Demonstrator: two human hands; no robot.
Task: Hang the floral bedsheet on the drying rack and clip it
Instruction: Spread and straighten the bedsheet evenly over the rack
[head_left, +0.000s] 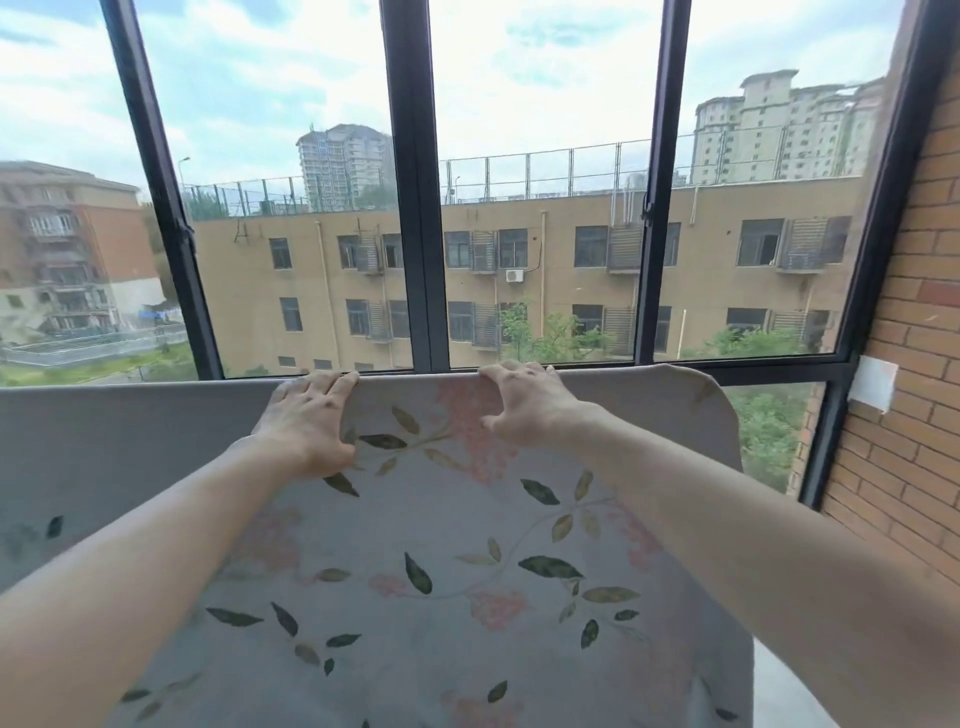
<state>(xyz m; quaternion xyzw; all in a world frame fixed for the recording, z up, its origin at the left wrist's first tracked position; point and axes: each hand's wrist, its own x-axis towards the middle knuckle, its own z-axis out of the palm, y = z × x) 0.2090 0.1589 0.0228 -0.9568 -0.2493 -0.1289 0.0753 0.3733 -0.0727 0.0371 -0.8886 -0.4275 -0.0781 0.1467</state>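
The floral bedsheet (426, 561), pale with green leaves and pink blossoms, hangs in front of me, draped over a horizontal line at about window-sill height. Whatever bar carries it is hidden under the fabric. My left hand (311, 421) grips the sheet's top fold, fingers hooked over the edge and thumb on the near side. My right hand (524, 405) holds the same top fold a short way to the right, fingers curled over it. No clip is in view.
A large dark-framed window (415, 208) stands right behind the sheet. A brick wall (909, 364) with a white switch plate (875, 382) closes off the right side. The sheet's grey reverse side (104, 447) stretches to the left.
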